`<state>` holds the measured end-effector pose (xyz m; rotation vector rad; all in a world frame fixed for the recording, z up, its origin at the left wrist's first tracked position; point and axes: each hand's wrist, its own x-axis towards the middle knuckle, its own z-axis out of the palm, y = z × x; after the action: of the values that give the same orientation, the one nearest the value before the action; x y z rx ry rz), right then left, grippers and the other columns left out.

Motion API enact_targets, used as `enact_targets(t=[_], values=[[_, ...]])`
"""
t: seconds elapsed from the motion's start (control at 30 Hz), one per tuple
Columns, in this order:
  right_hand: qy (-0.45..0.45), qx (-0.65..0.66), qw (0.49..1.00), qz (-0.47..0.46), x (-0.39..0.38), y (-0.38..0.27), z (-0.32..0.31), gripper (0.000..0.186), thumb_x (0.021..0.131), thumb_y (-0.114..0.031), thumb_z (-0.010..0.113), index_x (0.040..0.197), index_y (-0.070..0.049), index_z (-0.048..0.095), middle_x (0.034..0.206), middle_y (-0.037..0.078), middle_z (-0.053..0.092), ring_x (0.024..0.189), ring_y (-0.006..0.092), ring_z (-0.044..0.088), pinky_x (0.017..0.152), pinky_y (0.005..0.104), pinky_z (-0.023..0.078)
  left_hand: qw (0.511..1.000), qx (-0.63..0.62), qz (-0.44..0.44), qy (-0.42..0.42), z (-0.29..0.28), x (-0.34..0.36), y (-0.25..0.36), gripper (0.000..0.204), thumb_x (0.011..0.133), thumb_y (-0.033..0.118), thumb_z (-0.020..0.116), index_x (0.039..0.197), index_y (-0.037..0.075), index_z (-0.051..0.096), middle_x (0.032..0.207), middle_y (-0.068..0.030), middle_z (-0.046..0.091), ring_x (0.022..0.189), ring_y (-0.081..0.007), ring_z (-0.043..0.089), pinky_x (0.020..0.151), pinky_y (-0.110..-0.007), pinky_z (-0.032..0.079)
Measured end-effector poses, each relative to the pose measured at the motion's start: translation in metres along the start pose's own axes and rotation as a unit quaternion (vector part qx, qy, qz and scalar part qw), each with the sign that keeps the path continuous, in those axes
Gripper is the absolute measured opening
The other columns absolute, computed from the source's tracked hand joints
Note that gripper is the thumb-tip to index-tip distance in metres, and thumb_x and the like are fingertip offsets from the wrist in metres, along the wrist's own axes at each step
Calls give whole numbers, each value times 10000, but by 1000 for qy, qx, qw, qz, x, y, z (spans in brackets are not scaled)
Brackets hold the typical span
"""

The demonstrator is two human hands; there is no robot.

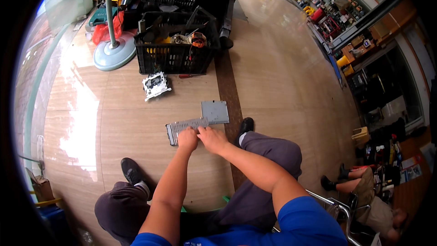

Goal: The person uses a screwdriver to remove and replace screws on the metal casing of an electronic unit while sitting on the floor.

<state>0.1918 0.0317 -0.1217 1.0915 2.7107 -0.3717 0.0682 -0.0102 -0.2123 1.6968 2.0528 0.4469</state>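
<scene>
Low over the tiled floor is a flat, slotted metal device casing (183, 125), with a darker front edge at its left end. My left hand (187, 140) is closed on its near side. Beside it, my right hand (212, 140) grips the near right part of the casing with bent fingers. The fingertips of both hands are partly hidden. A flat grey metal plate (215, 112) lies just beyond my right hand. Farther off to the left, a silver and black mechanism (155, 85) rests on the floor.
A black plastic crate (175, 59) full of tools and parts stands ahead, with a red-handled screwdriver (185, 76) in front. Left of it is a fan's round base (114, 53). My shoes (130, 169) flank the work spot. Another person's legs (348, 180) show at right, near a chrome chair frame (339, 205).
</scene>
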Motion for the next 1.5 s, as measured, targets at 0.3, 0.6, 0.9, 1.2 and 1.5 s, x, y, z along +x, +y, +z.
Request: enact_targets(t=[0.3, 0.6, 0.9, 1.2, 1.5], values=[[99, 13, 989, -113, -1, 10, 12, 253, 924, -160, 544, 1165, -83, 531, 1016, 154, 621, 956, 346, 629, 777, 448, 528, 999, 21, -3, 32, 14, 3, -4, 125, 824, 185, 639, 865, 98, 718, 964, -140, 664, 881, -325, 684, 731, -422, 559], [54, -10, 996, -77, -3, 4, 2, 207, 933, -145, 510, 1129, -83, 535, 987, 180, 626, 916, 359, 647, 768, 459, 528, 1000, 16, -9, -3, 9, 3, -4, 155, 836, 149, 595, 922, 71, 698, 1021, -170, 665, 920, -342, 676, 782, -434, 557], [15, 4, 1000, -12, -1, 2, 3, 340, 898, -110, 512, 1238, -102, 505, 994, 161, 597, 894, 353, 652, 763, 457, 531, 1000, 8, -2, -2, 3, 0, -1, 157, 833, 142, 596, 933, 81, 701, 1029, -170, 661, 922, -346, 673, 777, -436, 554], [83, -2, 990, -115, -2, 4, 10, 296, 952, -190, 531, 1225, -83, 497, 1021, 168, 614, 896, 368, 645, 751, 463, 527, 1000, 15, -2, 21, 16, 4, -7, 148, 831, 157, 608, 929, 97, 700, 1004, -150, 660, 914, -337, 673, 761, -426, 553], [43, 14, 997, -55, -1, 4, 4, 258, 967, -216, 516, 1178, -69, 491, 984, 197, 638, 908, 381, 653, 771, 475, 527, 999, 27, -6, 16, 15, 4, -5, 156, 859, 184, 597, 943, 99, 697, 988, -133, 657, 910, -316, 675, 749, -412, 555]])
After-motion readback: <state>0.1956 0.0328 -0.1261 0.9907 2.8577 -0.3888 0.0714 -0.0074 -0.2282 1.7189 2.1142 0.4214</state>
